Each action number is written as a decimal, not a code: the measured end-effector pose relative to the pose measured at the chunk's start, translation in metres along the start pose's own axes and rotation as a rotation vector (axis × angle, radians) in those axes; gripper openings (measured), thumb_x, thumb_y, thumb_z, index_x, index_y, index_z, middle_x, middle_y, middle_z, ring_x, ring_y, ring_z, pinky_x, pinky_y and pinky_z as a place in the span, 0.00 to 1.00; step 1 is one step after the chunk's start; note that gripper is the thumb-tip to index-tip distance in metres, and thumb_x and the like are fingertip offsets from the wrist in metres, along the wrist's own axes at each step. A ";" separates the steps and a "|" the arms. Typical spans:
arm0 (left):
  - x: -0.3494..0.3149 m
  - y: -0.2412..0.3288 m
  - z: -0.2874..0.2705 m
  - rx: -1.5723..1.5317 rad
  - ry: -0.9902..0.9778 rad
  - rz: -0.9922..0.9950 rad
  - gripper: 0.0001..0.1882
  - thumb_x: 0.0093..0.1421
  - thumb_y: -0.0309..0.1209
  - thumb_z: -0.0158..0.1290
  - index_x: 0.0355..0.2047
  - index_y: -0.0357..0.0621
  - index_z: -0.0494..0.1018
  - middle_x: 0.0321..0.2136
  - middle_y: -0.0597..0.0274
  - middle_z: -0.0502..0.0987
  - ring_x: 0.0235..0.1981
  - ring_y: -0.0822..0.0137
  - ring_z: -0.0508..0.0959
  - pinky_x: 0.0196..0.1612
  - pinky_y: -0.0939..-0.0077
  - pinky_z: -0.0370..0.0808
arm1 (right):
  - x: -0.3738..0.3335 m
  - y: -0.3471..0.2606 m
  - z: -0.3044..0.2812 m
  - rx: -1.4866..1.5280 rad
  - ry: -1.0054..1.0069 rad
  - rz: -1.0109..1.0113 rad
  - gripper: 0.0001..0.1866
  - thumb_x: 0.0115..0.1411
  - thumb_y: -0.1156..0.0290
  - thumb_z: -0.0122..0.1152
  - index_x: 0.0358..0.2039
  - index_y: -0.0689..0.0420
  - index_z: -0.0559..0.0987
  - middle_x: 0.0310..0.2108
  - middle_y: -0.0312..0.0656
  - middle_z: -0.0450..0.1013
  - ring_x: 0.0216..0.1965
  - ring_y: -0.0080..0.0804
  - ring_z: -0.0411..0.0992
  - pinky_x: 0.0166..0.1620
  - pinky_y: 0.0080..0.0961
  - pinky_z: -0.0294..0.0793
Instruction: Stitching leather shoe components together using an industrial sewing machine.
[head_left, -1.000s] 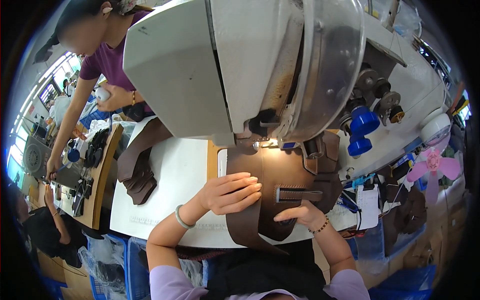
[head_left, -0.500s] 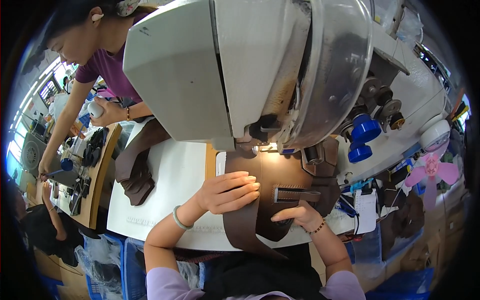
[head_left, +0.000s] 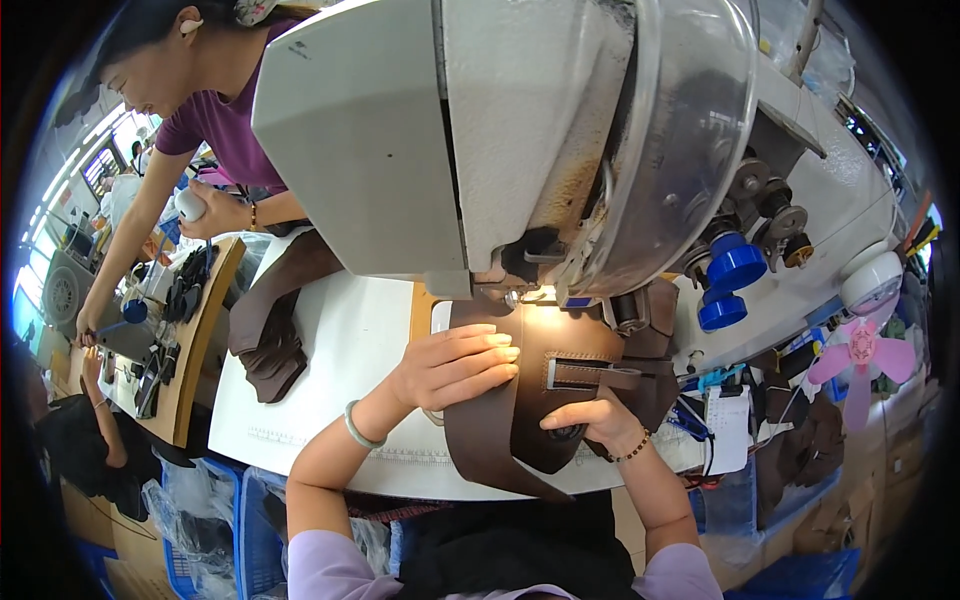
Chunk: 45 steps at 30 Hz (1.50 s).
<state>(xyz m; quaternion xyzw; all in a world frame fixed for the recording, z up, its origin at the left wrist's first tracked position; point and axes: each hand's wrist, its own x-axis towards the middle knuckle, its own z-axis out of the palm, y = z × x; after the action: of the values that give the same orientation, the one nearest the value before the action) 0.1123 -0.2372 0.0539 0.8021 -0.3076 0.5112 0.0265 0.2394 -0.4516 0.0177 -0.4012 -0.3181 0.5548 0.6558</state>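
A brown leather panel (head_left: 537, 418) lies under the head of a sewing machine (head_left: 360, 150), lit by its lamp. The panel bears a stitched slot with a short strap (head_left: 590, 376). Along its left side runs a long brown leather strip (head_left: 478, 440), whose tip hangs past the table's front edge. My left hand (head_left: 455, 368) rests flat on the strip, fingers stretched toward the panel. At the panel's lower right, my right hand (head_left: 600, 420) grips it with the thumb on top; its other fingers are mostly hidden. Beneath that thumb shows a dark round piece (head_left: 568, 433). The needle area is partly hidden.
Stacked brown leather pieces (head_left: 272, 365) lie on the white table (head_left: 340, 330) at left. Blue thread-tension knobs (head_left: 735, 262) jut from the machine's right. A pink fan (head_left: 862, 350) and notepad (head_left: 727, 425) are at right. A co-worker (head_left: 225, 130) leans over a wooden bench at far left.
The leather panel and strip have slid a little away from me, under the machine head. Both hands stay on the leather. The whole view has shifted slightly.
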 end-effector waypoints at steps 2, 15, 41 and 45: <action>0.000 -0.001 0.002 0.017 0.001 -0.004 0.08 0.53 0.25 0.56 0.35 0.39 0.79 0.35 0.59 0.81 0.38 0.62 0.81 0.46 0.67 0.81 | 0.002 -0.001 0.001 -0.011 0.033 -0.018 0.19 0.48 0.84 0.65 0.43 0.63 0.77 0.39 0.39 0.76 0.39 0.23 0.74 0.45 0.22 0.74; -0.003 -0.008 0.004 -0.025 0.007 -0.096 0.09 0.54 0.24 0.56 0.36 0.39 0.79 0.38 0.59 0.80 0.40 0.63 0.79 0.50 0.66 0.80 | 0.010 0.001 -0.011 -0.049 0.083 0.031 0.14 0.53 0.82 0.61 0.42 0.66 0.78 0.38 0.47 0.79 0.40 0.29 0.78 0.47 0.23 0.76; 0.000 0.004 -0.017 0.098 -0.160 -0.036 0.14 0.51 0.26 0.54 0.39 0.41 0.79 0.41 0.61 0.80 0.43 0.62 0.79 0.48 0.71 0.80 | 0.012 -0.006 -0.017 -0.136 0.022 -0.045 0.15 0.53 0.80 0.64 0.42 0.68 0.77 0.38 0.46 0.79 0.39 0.27 0.77 0.46 0.22 0.76; -0.002 0.002 -0.015 0.111 -0.137 -0.012 0.14 0.51 0.27 0.54 0.40 0.42 0.79 0.41 0.62 0.80 0.43 0.63 0.79 0.48 0.72 0.80 | 0.012 -0.009 -0.015 -0.171 -0.010 -0.058 0.16 0.52 0.81 0.65 0.44 0.66 0.77 0.38 0.43 0.78 0.38 0.25 0.76 0.47 0.21 0.74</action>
<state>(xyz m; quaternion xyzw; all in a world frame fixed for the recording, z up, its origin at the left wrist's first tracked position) 0.0984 -0.2325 0.0591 0.8372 -0.2751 0.4713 -0.0357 0.2593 -0.4430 0.0181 -0.4433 -0.3792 0.5084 0.6334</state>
